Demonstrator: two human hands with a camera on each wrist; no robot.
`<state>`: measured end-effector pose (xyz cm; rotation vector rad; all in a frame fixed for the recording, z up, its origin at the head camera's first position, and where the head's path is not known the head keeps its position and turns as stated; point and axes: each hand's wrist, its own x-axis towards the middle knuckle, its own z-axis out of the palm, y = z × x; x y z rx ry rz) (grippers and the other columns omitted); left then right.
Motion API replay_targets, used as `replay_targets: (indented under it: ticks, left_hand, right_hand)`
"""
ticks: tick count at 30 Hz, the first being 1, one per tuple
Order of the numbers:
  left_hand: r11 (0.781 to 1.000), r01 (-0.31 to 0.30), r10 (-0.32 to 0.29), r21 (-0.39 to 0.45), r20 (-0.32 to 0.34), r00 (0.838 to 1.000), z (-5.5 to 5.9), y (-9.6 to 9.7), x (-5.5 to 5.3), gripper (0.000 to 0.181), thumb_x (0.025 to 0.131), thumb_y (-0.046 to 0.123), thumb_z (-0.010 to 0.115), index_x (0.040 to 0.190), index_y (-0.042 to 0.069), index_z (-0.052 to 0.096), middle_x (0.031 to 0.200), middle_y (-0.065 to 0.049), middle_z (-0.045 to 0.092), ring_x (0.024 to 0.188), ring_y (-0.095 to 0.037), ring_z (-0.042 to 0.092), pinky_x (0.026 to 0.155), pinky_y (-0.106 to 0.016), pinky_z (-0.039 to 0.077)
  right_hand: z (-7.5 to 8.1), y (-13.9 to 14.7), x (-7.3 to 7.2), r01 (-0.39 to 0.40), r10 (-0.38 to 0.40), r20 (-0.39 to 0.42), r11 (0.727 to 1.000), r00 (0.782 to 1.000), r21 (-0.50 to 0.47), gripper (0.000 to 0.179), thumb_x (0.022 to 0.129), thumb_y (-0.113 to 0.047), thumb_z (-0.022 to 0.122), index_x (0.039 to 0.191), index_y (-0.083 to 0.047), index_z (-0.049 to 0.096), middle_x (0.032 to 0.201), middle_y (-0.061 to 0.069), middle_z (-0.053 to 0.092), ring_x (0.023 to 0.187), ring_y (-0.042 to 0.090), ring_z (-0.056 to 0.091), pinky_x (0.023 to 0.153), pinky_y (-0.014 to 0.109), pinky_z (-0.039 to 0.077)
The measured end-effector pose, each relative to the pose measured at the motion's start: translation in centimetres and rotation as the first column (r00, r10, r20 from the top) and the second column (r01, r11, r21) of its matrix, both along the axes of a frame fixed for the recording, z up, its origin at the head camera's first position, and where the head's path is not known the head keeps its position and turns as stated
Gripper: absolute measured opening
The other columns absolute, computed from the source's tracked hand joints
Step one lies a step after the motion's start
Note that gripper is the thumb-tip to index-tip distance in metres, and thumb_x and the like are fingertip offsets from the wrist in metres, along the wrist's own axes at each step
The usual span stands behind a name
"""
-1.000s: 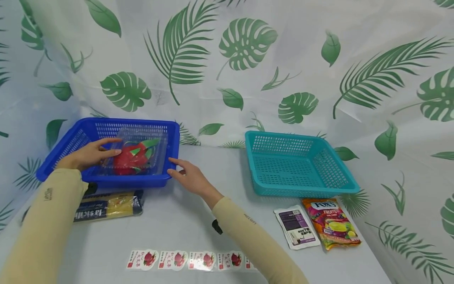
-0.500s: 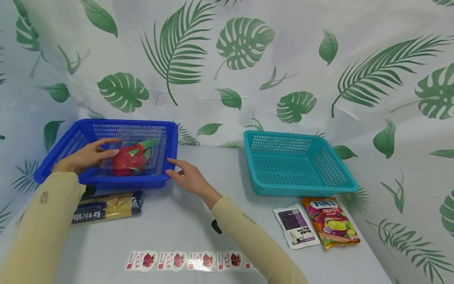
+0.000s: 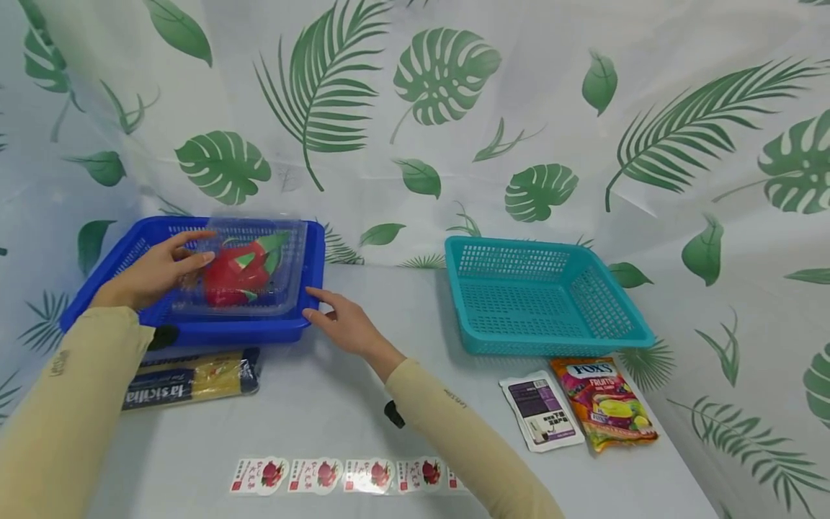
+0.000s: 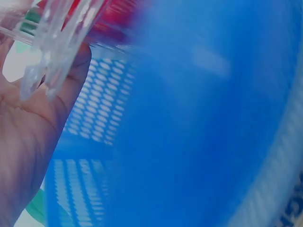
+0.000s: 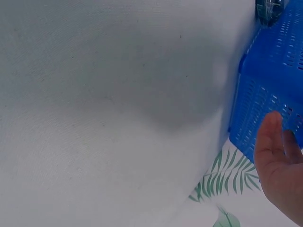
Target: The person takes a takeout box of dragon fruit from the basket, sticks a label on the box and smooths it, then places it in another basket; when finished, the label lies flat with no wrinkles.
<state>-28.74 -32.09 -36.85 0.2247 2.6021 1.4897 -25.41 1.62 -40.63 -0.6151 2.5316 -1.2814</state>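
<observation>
My left hand [image 3: 150,272] pinches the left edge of a clear plastic clamshell box [image 3: 292,288] with red and green fruit-like pieces [image 3: 236,272] inside. The box is slightly raised within the blue basket [image 3: 227,333]. In the left wrist view the box's clear rim [image 4: 61,47] sits between thumb and fingers, above the blue basket wall. My right hand [image 3: 346,322] is at the basket's right side, fingers fairly straight and fingertips at the wall; the right wrist view shows this hand [image 5: 279,165] beside the perforated blue side.
A spaghetti packet [image 3: 194,378] lies before the blue basket. A teal basket [image 3: 551,346] stands at the right, with a white and purple pouch [image 3: 541,411] and a Fox's candy bag [image 3: 606,404] in front. A row of stickers [image 3: 369,476] lies near the front.
The clamshell box has risen a little inside the blue basket with my left hand, its far edge now higher. My right hand has stayed at the basket's side.
</observation>
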Motion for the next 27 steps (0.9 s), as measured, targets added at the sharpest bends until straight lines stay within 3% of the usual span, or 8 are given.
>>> replay_targets:
  ticks: [4, 7, 14, 16, 20, 23, 27]
  left_hand:
    - [1.000, -0.012, 0.011, -0.014, -0.065, 0.998, 1.6, 0.7, 0.1, 0.065, 0.099, 0.044, 0.051, 0.154, 0.021, 0.026, 0.084, -0.011, 0.045, 0.068, -0.025, 0.050, 0.067, -0.033, 0.047]
    - [1.000, -0.010, 0.008, -0.022, -0.095, 0.995, 2.9, 1.5, 0.1, 0.065, 0.098, 0.047, 0.051, 0.155, 0.027, 0.025, 0.089, -0.013, 0.044, 0.070, -0.026, 0.049, 0.068, -0.034, 0.046]
    - [1.000, 0.011, -0.008, 0.027, -0.108, 0.994, 4.9, 4.1, -0.5, 0.066, 0.097, 0.046, 0.054, 0.154, 0.027, 0.028, 0.099, -0.012, 0.042, 0.077, -0.021, 0.050, 0.070, -0.031, 0.047]
    - [0.999, 0.024, -0.022, 0.024, -0.102, 0.995, 5.3, 4.9, -0.7, 0.065, 0.097, 0.045, 0.055, 0.154, 0.027, 0.028, 0.106, -0.011, 0.043, 0.082, -0.020, 0.054, 0.073, -0.029, 0.049]
    - [0.998, 0.063, -0.061, 0.019, -0.092, 0.994, 6.1, 6.5, -0.8, 0.064, 0.097, 0.044, 0.056, 0.154, 0.028, 0.030, 0.111, -0.011, 0.042, 0.088, -0.022, 0.059, 0.075, -0.030, 0.051]
    - [0.996, 0.092, -0.089, 0.023, -0.097, 0.991, 6.6, 7.8, -0.8, 0.061, 0.097, 0.042, 0.057, 0.152, 0.028, 0.033, 0.108, -0.012, 0.043, 0.082, -0.025, 0.057, 0.070, -0.034, 0.050]
    - [0.994, 0.105, -0.101, 0.031, -0.112, 0.989, 7.1, 9.4, -0.8, 0.058, 0.097, 0.039, 0.059, 0.150, 0.028, 0.037, 0.104, -0.012, 0.046, 0.072, -0.025, 0.052, 0.062, -0.036, 0.048]
  right_hand:
    - [0.1, 0.1, -0.2, 0.006, -0.006, -0.037, 1.000, 0.999, -0.003, 0.058, 0.101, -0.043, 0.052, 0.153, -0.025, 0.035, 0.148, 0.000, 0.046, 0.111, 0.015, 0.060, 0.090, 0.031, 0.050]
    - [0.5, 0.3, -0.5, 0.060, -0.062, -0.072, 0.998, 0.995, -0.032, 0.059, 0.101, -0.040, 0.052, 0.154, -0.022, 0.032, 0.146, 0.002, 0.048, 0.112, 0.017, 0.059, 0.091, 0.031, 0.049]
    - [3.7, 1.2, -1.6, 0.192, -0.221, -0.098, 0.950, 0.970, -0.245, 0.056, 0.104, -0.037, 0.046, 0.155, -0.022, 0.028, 0.143, 0.005, 0.049, 0.118, 0.022, 0.058, 0.090, 0.033, 0.051]
    - [4.8, 1.4, -1.9, 0.188, -0.221, -0.098, 0.945, 0.970, -0.268, 0.058, 0.104, -0.041, 0.044, 0.156, -0.025, 0.025, 0.146, 0.008, 0.046, 0.121, 0.024, 0.055, 0.094, 0.037, 0.049]
    - [6.5, 1.8, -2.3, 0.155, -0.190, -0.137, 0.961, 0.972, -0.230, 0.062, 0.102, -0.046, 0.045, 0.156, -0.030, 0.022, 0.153, 0.010, 0.037, 0.129, 0.027, 0.048, 0.103, 0.044, 0.042]
    - [7.3, 2.1, -2.4, 0.133, -0.172, -0.162, 0.965, 0.972, -0.226, 0.064, 0.101, -0.044, 0.049, 0.156, -0.027, 0.023, 0.156, 0.010, 0.031, 0.135, 0.030, 0.042, 0.107, 0.047, 0.038]
    - [7.8, 2.8, -2.6, 0.153, -0.199, -0.154, 0.951, 0.968, -0.269, 0.060, 0.101, -0.037, 0.052, 0.155, -0.026, 0.027, 0.157, 0.011, 0.029, 0.136, 0.035, 0.039, 0.106, 0.050, 0.037]
